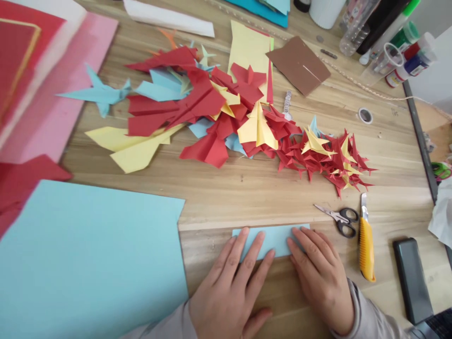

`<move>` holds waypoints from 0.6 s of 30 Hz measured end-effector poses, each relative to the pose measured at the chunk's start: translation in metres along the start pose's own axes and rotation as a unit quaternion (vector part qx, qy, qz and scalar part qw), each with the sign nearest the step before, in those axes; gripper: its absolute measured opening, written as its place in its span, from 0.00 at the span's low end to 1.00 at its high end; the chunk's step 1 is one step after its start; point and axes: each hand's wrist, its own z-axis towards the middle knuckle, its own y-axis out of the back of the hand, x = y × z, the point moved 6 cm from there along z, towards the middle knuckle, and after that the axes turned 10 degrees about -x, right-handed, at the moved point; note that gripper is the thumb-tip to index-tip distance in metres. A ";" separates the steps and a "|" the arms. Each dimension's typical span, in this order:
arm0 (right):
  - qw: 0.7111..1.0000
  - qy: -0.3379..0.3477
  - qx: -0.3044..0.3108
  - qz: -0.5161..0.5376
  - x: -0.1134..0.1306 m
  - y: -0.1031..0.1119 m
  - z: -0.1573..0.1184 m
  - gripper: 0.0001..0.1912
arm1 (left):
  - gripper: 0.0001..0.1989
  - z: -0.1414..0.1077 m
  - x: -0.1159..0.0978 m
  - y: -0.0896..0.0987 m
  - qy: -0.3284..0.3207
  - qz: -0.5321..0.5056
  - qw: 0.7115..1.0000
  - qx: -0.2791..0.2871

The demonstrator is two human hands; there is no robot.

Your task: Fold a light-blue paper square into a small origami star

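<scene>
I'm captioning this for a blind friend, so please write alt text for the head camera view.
The left hand and right hand rest their fingertips on a strip of light blue paper on a wooden table, near scissors and a yellow utility knife. Beyond lies a heap of folded red, yellow and blue paper planes.

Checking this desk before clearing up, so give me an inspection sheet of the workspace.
surface: light wood-grain table, with paper spread over much of it.
job's things: light blue paper strip under the fingertips of both hands; large light blue sheet beside it.
clutter: heap of folded red, yellow and blue paper planes; scissors; yellow utility knife; tape roll.
grippers: left hand and right hand, bare, flat, fingers spread.
cables: twisted cord across the far side.
surroundings: plastic bottle in the far corner.
</scene>
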 end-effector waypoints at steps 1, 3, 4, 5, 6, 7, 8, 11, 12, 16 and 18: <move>1.000 0.001 0.006 0.000 -0.001 -0.001 -0.001 0.19 | 0.39 0.000 0.000 0.000 0.001 0.004 1.000 0.004; 1.000 0.007 0.011 0.001 -0.002 -0.002 -0.004 0.20 | 0.40 0.000 -0.001 -0.001 0.003 0.009 1.000 0.011; 1.000 0.012 0.012 0.004 -0.002 -0.002 -0.005 0.20 | 0.40 0.000 -0.001 -0.001 0.005 0.010 1.000 0.014; 1.000 0.015 0.011 0.006 -0.002 -0.002 -0.006 0.20 | 0.40 0.000 -0.001 -0.001 0.006 0.009 1.000 0.017; 1.000 0.020 0.010 0.008 -0.002 -0.002 -0.006 0.20 | 0.40 0.000 -0.001 -0.001 0.007 0.009 1.000 0.020; 1.000 0.022 0.010 0.010 -0.002 -0.002 -0.006 0.20 | 0.40 0.000 -0.001 -0.002 0.006 0.008 1.000 0.024; 1.000 0.024 0.007 0.011 -0.002 -0.001 -0.004 0.19 | 0.41 0.000 -0.001 -0.002 0.004 0.009 1.000 0.027; 1.000 0.026 -0.002 0.011 -0.001 0.001 0.000 0.17 | 0.41 -0.001 -0.001 -0.002 -0.001 0.013 0.999 0.033; 1.000 0.025 -0.002 0.010 0.000 0.001 0.001 0.17 | 0.41 -0.001 -0.001 -0.001 -0.003 0.014 0.999 0.034; 1.000 0.015 0.007 0.005 0.000 0.000 0.001 0.18 | 0.41 0.000 -0.002 0.000 -0.007 0.018 0.999 0.029; 1.000 0.009 0.009 0.005 0.000 0.000 0.000 0.19 | 0.40 0.000 -0.001 0.001 -0.001 0.016 1.000 0.022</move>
